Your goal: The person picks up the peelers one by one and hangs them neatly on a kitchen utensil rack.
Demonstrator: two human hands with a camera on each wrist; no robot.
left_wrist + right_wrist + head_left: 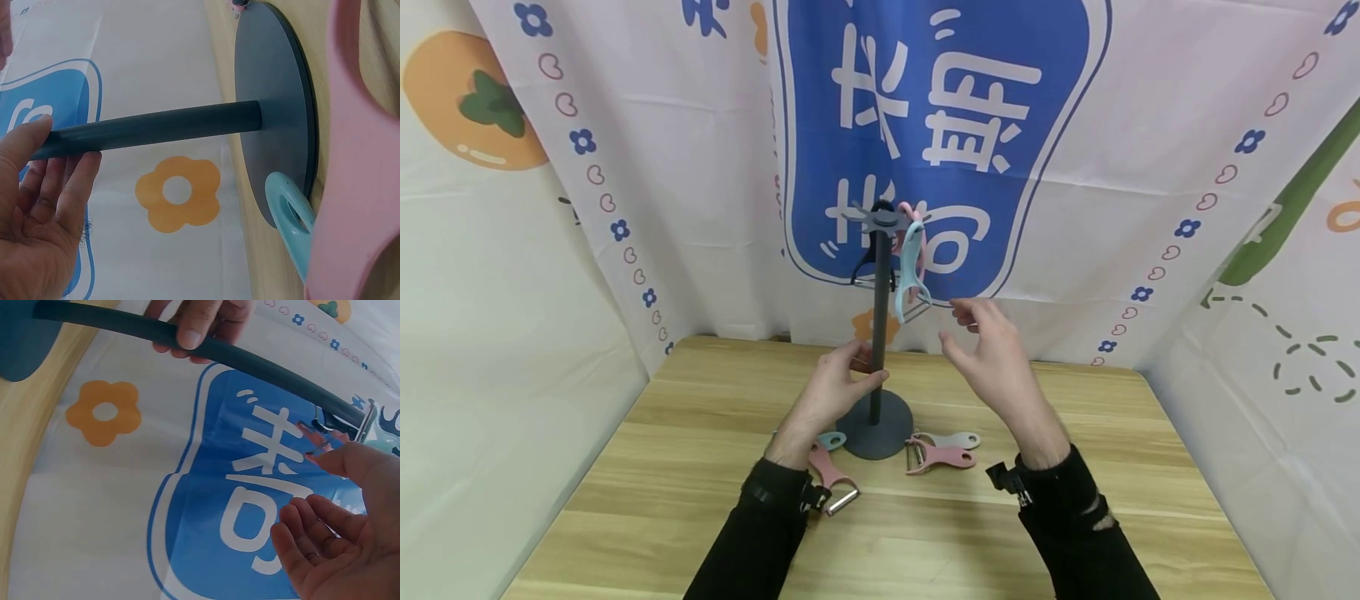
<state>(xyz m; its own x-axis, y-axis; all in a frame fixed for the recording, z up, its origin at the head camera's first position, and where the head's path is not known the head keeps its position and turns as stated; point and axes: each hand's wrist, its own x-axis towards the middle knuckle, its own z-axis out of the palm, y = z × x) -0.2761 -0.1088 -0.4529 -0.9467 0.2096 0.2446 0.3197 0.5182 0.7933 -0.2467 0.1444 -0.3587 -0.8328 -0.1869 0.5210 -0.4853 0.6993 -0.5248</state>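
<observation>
A dark grey stand (880, 325) with a round base and a hooked top stands upright on the table. My left hand (831, 387) holds its pole partway up, thumb on one side and fingers on the other, as the left wrist view also shows. From the hooks hang a light blue peeler (909, 258), a pink peeler (922, 242) partly behind it, and a black peeler (862, 265). To the right of the light blue peeler, apart from it, is my right hand (996, 362), its fingers loosely bent around nothing.
Right of the base, a pink peeler (947, 456) lies against a whitish one (957, 440). Left of it, another pink peeler (826, 465) and a light blue one (833, 441) lie partly behind my left wrist. Printed cloth (700, 208) hangs behind the wooden table (700, 467).
</observation>
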